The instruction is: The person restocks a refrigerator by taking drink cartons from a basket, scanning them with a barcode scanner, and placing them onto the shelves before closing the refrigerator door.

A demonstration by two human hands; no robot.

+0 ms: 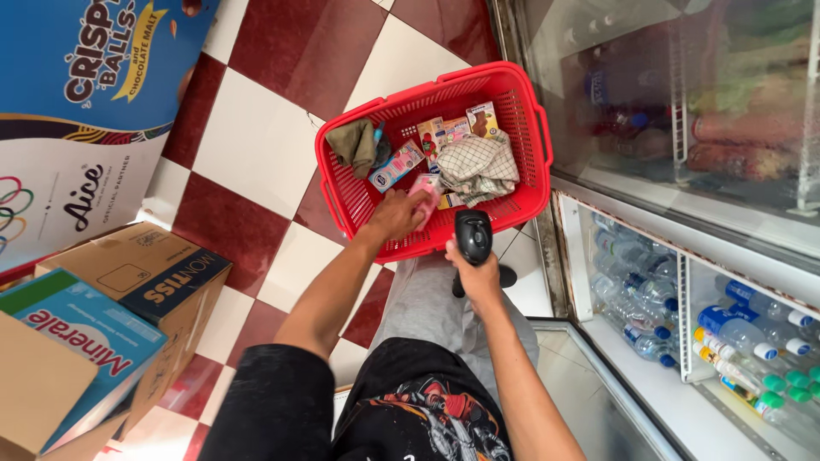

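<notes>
The left hand [395, 215] holds a small pink packet [424, 195] inside the red basket [512, 94], just left of the black scanner [472, 236] gripped by the right hand [475, 275].

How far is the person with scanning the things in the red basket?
Done: cannot tell; nothing lies outside the red basket. In hand: the left hand holds a pink packet over the basket, and the right hand points a black scanner at it. Left: small cartons, a checked cloth and a green cloth lie inside.
</notes>
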